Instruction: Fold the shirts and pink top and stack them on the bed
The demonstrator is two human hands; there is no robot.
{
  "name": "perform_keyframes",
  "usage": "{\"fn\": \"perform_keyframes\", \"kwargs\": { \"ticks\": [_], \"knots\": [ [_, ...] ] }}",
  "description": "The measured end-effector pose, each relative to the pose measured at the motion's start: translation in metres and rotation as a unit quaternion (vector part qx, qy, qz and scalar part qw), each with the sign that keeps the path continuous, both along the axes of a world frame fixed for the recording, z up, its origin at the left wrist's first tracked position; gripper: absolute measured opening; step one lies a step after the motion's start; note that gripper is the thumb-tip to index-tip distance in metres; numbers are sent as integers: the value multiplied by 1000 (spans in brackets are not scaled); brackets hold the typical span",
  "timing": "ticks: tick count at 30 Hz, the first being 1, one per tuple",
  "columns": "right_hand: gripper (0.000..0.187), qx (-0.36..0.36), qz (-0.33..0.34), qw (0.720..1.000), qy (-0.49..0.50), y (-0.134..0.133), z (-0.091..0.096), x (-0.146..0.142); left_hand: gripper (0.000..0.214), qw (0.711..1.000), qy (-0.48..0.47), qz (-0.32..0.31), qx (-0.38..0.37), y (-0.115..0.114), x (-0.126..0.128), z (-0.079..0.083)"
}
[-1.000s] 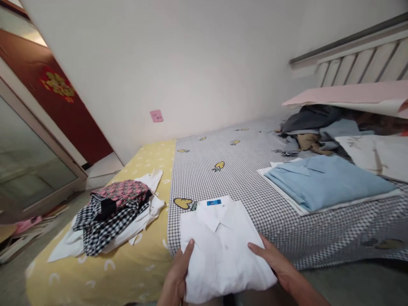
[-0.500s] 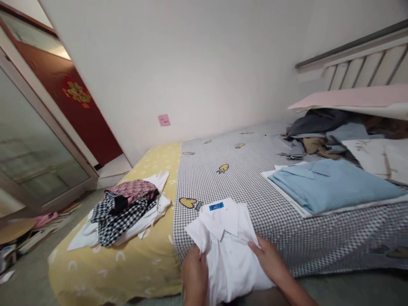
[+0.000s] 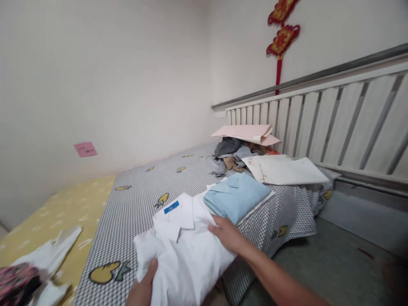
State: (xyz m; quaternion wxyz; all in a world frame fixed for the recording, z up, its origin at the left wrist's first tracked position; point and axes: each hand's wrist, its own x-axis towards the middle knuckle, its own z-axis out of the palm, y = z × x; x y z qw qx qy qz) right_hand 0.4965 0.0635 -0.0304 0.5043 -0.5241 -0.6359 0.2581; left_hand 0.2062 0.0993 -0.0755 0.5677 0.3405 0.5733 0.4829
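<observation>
A folded white shirt (image 3: 181,255) with a blue neck label lies on the checked sheet (image 3: 134,204) near the bed's front edge. My left hand (image 3: 143,287) grips its near left edge, thumb on top of the cloth. My right hand (image 3: 228,233) lies on the shirt's right side, fingers curled on the fabric, close to a folded light blue shirt (image 3: 236,196) resting on a white layer. The left hand's fingers are hidden under the white shirt.
A heap of grey and tan clothes (image 3: 231,153) lies at the back under pink and white sheets of board (image 3: 248,132). A white board (image 3: 285,170) lies beside it. A yellow sheet (image 3: 51,212) with a pile of clothes (image 3: 22,280) is on the left. Slatted headboard (image 3: 334,123) on the right.
The view has swung to the right. Both hands have carried the white shirt rightward, up against the blue shirt. The shirt's left side is now bunched in my left hand.
</observation>
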Motion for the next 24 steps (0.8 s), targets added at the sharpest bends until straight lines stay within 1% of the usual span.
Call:
{"fn": "perform_keyframes", "kwargs": {
  "ticks": [2, 3, 5, 6, 7, 9, 11, 13, 14, 16, 18, 20, 22, 24],
  "knots": [
    [41, 14, -36, 997, -59, 19, 22, 44, 40, 994, -98, -14, -55, 11, 61, 41],
    [41, 15, -58, 994, -86, 29, 32, 67, 40, 991, -119, -4, -69, 17, 91, 60],
    [43, 7, -105, 987, -125, 49, 49, 112, 36, 990, -136, -2, -42, 30, 147, 92],
    [44, 1, -126, 982, -137, 57, 57, 134, 36, 989, -142, -3, -31, 37, 172, 103],
    [45, -6, -146, 978, -149, 65, 63, 154, 37, 989, -147, 0, -23, 43, 194, 111],
    [48, -21, -181, 967, -180, 77, 74, 191, 37, 988, -156, -11, -15, 54, 233, 118],
    [50, -42, -207, 954, -214, 85, 80, 220, 35, 985, -165, -40, -11, 63, 263, 113],
    [51, -70, -228, 939, -247, 91, 79, 241, 33, 983, -172, -65, -13, 70, 286, 99],
    [52, -87, -240, 931, -262, 93, 76, 250, 33, 982, -175, -75, -13, 73, 294, 90],
    [56, -124, -274, 908, -292, 96, 62, 262, 39, 980, -165, -112, -25, 80, 305, 70],
    [65, -163, -312, 881, -316, 96, 44, 271, 52, 977, -131, -159, -62, 88, 308, 49],
    [67, -201, -339, 858, -331, 96, 26, 275, 66, 972, -92, -188, -105, 96, 305, 32],
    [58, -225, -353, 841, -343, 94, 12, 275, 67, 969, -70, -201, -124, 105, 298, 21],
    [49, -229, -367, 829, -354, 92, 4, 269, 59, 967, -45, -224, -112, 112, 292, 16]
  ]
}}
